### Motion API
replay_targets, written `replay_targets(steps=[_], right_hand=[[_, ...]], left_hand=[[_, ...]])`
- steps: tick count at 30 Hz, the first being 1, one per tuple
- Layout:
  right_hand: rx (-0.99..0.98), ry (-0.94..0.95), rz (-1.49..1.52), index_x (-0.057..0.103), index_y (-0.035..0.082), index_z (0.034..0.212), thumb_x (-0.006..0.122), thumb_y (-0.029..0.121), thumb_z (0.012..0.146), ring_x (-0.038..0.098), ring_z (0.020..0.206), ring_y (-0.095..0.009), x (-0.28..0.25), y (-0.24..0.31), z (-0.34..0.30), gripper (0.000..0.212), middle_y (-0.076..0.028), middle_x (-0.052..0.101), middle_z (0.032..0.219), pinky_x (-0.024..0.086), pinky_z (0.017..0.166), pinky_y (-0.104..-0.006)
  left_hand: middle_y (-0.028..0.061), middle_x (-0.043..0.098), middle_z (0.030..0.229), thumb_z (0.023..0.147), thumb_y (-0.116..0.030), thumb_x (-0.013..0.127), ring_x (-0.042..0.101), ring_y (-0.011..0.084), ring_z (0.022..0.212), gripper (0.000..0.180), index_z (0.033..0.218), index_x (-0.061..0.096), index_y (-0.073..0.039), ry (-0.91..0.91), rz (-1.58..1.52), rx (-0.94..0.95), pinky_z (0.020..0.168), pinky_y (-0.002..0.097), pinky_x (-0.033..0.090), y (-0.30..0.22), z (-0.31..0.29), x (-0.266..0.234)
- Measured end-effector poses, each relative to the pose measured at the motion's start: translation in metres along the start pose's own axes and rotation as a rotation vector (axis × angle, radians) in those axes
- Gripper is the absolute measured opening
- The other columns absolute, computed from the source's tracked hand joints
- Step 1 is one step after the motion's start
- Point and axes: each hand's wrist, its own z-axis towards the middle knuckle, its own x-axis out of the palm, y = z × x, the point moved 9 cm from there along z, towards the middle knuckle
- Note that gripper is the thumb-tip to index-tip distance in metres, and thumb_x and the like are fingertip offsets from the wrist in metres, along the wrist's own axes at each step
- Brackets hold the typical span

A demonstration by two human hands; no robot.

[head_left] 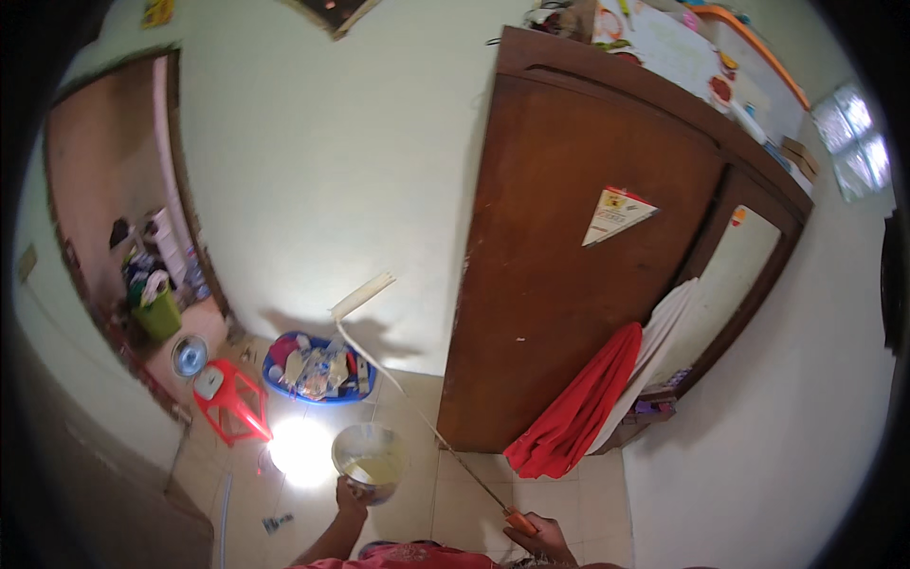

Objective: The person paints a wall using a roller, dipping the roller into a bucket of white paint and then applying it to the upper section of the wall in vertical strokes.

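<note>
My left hand (352,496) grips the near rim of a bucket (397,458), fingers closed over its edge. Pale yellowish paint (377,468) lies in the bottom of it. In my right hand (544,538) is the orange handle of a paint roller (363,295), my fingers wrapped round it. Its long thin rod runs up and to the left, past the bucket. The whitish roller head is tilted in front of the pale green wall (322,171), with a shadow below it; whether it touches the wall I cannot tell.
A brown wardrobe (569,284) stands to the right, with red cloth (588,408) hanging from it. By the wall sits a blue basin (327,397) of jumbled items. Left of it are a red stool (248,418), a glaring light (305,451) and a doorway. A brush-like object (278,523) lies on the floor.
</note>
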Motion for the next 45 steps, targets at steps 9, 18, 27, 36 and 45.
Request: replay_targets(steps=[9,18,27,36,45], right_hand=[[0.181,0.015,0.012,0.066,0.011,0.109,0.070,0.041,0.087,0.064,0.090,-0.017,0.005,-0.011,0.000,0.038,-0.006,0.069,0.098,0.049,0.083,-0.0306],[0.032,-0.105,0.060,0.064,0.012,0.114,0.065,0.041,0.091,0.065,0.091,-0.022,-0.008,-0.025,-0.016,0.037,-0.004,0.068,0.114,0.049,0.084,-0.0319],[-0.016,-0.239,0.043,0.064,0.013,0.115,0.065,0.041,0.092,0.064,0.078,-0.023,-0.028,-0.037,-0.043,0.037,-0.008,0.068,0.094,0.050,0.075,-0.0322],[-0.107,-0.373,0.067,0.066,0.008,0.111,0.073,0.030,0.089,0.055,0.063,-0.012,-0.044,-0.043,-0.063,0.032,-0.005,0.063,0.075,0.046,0.061,-0.0272],[-0.089,-0.415,0.124,0.066,0.008,0.111,0.072,0.028,0.089,0.052,0.067,-0.008,-0.044,-0.039,-0.080,0.031,-0.002,0.063,0.077,0.045,0.063,-0.0247]], left_hand=[[0.0142,0.039,0.132,0.083,-0.048,0.060,0.041,0.0352,0.125,0.067,0.133,0.039,-0.008,0.322,0.284,-0.095,0.093,0.0494,0.048,0.023,0.031,0.096],[0.0127,0.043,0.126,0.080,-0.007,0.077,0.050,0.0271,0.109,0.079,0.143,0.029,-0.005,0.311,0.034,0.019,0.081,0.0376,0.053,0.011,0.028,0.133],[0.0084,0.044,0.127,0.070,0.004,0.080,0.052,0.0252,0.108,0.089,0.142,0.029,-0.009,0.341,-0.131,-0.256,0.082,0.0310,0.056,0.026,0.018,0.172],[0.0113,0.043,0.131,0.070,0.005,0.079,0.052,0.0286,0.108,0.089,0.143,0.031,-0.013,0.735,0.783,1.129,0.082,0.0376,0.058,-0.022,-0.037,0.213],[0.0153,0.045,0.127,0.080,-0.006,0.071,0.051,0.0316,0.112,0.066,0.138,0.038,-0.012,0.668,0.314,0.284,0.086,0.0429,0.057,0.013,0.002,0.199]])
